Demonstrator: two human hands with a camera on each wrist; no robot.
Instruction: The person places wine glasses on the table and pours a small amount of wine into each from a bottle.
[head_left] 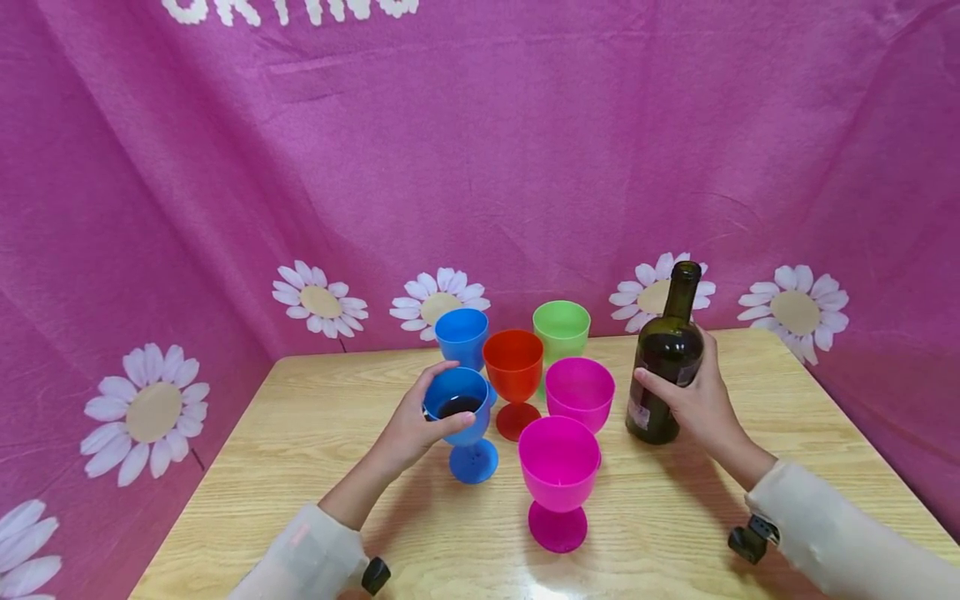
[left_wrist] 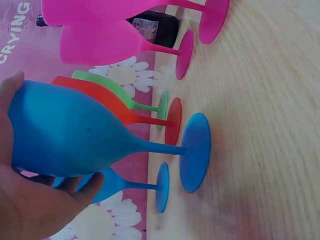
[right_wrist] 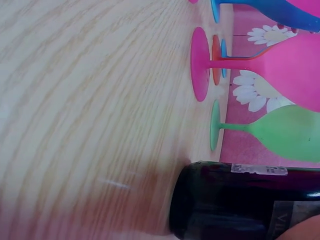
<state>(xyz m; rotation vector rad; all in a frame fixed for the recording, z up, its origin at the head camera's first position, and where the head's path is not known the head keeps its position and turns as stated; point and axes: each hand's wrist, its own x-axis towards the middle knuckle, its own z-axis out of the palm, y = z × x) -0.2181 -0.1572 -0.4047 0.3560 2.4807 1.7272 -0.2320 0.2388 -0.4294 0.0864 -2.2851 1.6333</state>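
My left hand [head_left: 411, 429] holds a blue goblet [head_left: 474, 463] by its bowl, thumb on the near side and fingers around the far side. Dark liquid [head_left: 459, 406] shows inside. In the left wrist view this blue goblet [left_wrist: 70, 130] stays upright, its foot right at the tabletop. On the right, my right hand [head_left: 701, 408] grips a dark green wine bottle [head_left: 670, 346] around its body. The bottle is upright and uncapped, with dark liquid up to its shoulder. Its label is partly hidden by the hand; in the right wrist view the bottle's base [right_wrist: 187, 200] is close to the wood.
Between the hands stand a red goblet [head_left: 513, 367], a pink goblet [head_left: 579, 400] and a nearer pink goblet [head_left: 558, 467]. Behind are another blue goblet [head_left: 459, 333] and a green goblet [head_left: 562, 327]. A pink daisy-print cloth [head_left: 480, 167] hangs behind the wooden table [head_left: 300, 433].
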